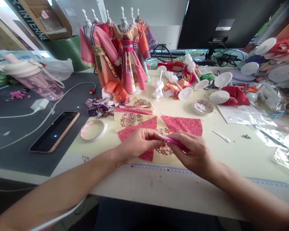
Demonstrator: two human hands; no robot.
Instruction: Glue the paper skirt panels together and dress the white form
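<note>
In front of me my right hand (191,149) grips a slim pink-handled tool (174,141). Its pale tip points left, and its exact kind does not show. My left hand (144,141) is closed in a pinch at that tip; whatever lies between its fingers is too small to make out. Beneath both hands a round piece of fabric (183,124) lies flat, with red patterned wedges and cream floral wedges. Another folded floral piece (139,102) lies just behind it.
Dressed doll figures (127,48) stand at the back. White doll stands (186,93) lie behind right. Tape rolls (92,130) (202,107) flank the fabric, with a phone (55,131) and tumbler (33,75) at left. A ruler (161,167) runs along the front; a small white blade-like tool (221,136) lies right.
</note>
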